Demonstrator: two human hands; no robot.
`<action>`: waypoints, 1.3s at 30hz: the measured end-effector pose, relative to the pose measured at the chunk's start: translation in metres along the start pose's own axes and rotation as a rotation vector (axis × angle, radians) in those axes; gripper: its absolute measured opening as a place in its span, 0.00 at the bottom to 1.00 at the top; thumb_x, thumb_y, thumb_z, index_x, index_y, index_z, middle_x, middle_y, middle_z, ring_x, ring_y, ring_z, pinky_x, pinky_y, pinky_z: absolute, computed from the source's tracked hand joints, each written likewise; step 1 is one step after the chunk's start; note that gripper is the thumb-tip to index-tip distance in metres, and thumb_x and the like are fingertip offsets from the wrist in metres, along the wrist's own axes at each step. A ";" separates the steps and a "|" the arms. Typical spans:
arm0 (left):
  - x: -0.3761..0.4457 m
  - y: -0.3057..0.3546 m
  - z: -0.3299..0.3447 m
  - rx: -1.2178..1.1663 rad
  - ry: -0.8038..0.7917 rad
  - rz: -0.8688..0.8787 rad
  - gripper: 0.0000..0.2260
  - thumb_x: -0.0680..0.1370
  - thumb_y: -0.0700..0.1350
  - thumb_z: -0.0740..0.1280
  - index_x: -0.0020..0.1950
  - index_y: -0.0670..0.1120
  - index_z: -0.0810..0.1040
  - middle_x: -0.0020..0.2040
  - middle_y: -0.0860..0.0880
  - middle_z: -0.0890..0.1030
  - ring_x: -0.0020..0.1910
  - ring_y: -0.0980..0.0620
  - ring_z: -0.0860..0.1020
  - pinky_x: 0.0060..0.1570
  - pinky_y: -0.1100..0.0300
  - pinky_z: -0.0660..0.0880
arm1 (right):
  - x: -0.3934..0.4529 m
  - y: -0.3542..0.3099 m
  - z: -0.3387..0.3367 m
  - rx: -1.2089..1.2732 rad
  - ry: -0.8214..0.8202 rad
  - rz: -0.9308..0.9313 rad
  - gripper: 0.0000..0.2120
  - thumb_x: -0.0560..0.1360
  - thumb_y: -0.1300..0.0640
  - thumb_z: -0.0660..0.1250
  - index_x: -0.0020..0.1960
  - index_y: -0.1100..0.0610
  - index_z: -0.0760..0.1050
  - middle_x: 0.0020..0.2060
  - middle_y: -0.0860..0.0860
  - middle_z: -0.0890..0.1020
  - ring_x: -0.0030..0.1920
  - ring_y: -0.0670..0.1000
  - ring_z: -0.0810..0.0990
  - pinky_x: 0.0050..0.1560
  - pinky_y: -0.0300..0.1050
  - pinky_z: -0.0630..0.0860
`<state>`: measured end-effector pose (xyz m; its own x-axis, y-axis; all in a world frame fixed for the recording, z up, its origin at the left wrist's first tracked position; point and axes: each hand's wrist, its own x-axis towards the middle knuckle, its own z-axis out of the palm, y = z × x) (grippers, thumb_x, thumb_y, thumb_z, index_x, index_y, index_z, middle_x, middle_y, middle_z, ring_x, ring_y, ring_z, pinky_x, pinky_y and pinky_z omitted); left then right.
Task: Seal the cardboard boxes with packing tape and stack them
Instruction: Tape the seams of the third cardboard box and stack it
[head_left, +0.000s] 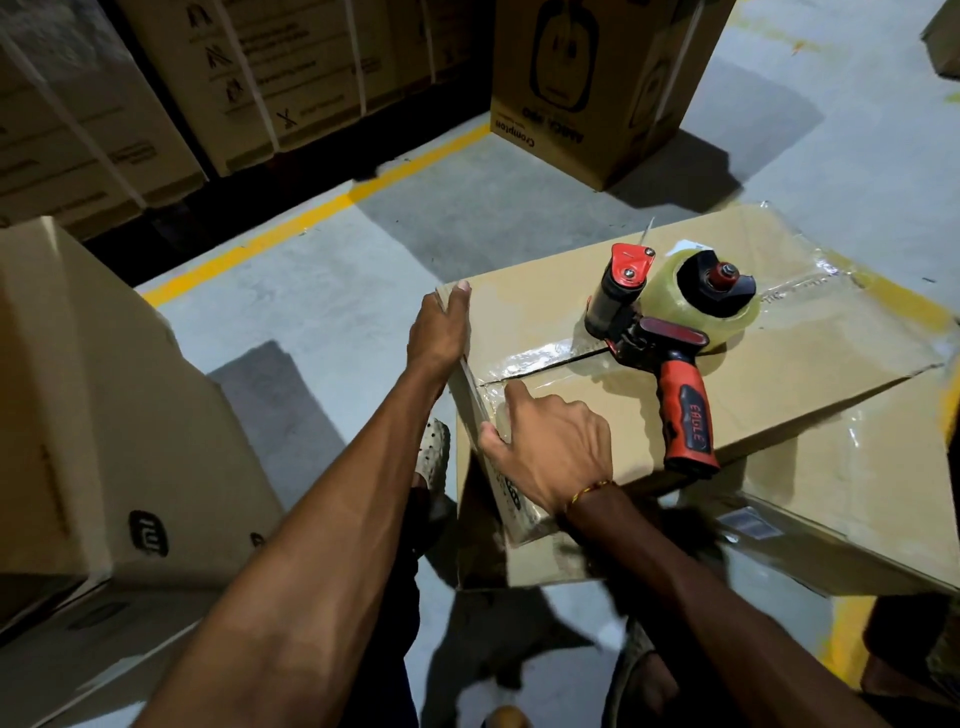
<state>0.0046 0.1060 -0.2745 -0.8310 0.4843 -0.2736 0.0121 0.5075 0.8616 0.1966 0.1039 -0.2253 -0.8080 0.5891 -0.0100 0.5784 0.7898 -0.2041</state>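
The top box (675, 374) was steadied at its left edge by the flat, straight-fingered left hand (439, 332); tape (545, 358) was pressed at its near-left corner by the right hand (550, 447), fingers relaxed; the tape dispenser (670, 332) was left lying on its lid.

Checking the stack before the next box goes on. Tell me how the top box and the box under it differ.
The top box carries the tape dispenser; the lower box carries the top box. The top box sits skewed, its corner overhanging; the lower box sits beneath. The left hand and right hand touch only the top box. Both are brown cardboard with clear tape.
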 end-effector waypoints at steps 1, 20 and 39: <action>-0.006 -0.003 0.002 -0.032 -0.022 -0.007 0.34 0.78 0.71 0.54 0.72 0.46 0.69 0.73 0.45 0.73 0.70 0.42 0.71 0.68 0.50 0.68 | 0.001 -0.001 -0.002 0.000 -0.006 0.002 0.19 0.79 0.39 0.58 0.57 0.54 0.69 0.48 0.57 0.83 0.49 0.64 0.82 0.43 0.51 0.72; -0.165 -0.022 -0.008 0.572 -0.026 0.360 0.20 0.85 0.57 0.55 0.41 0.46 0.74 0.45 0.42 0.82 0.48 0.38 0.79 0.46 0.50 0.74 | -0.079 0.034 -0.011 -0.012 0.083 -0.129 0.19 0.73 0.35 0.69 0.57 0.45 0.74 0.55 0.45 0.73 0.57 0.52 0.70 0.49 0.49 0.68; -0.148 -0.015 -0.013 0.948 -0.121 0.567 0.29 0.83 0.65 0.47 0.81 0.54 0.58 0.83 0.52 0.50 0.82 0.47 0.45 0.78 0.43 0.43 | -0.083 0.049 -0.041 -0.027 0.100 -0.126 0.17 0.80 0.40 0.63 0.64 0.46 0.74 0.60 0.46 0.75 0.59 0.50 0.71 0.54 0.48 0.75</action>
<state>0.1200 0.0175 -0.2412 -0.5113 0.8589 -0.0277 0.8365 0.5049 0.2129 0.2967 0.1002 -0.1942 -0.8599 0.4982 0.1113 0.4773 0.8620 -0.1710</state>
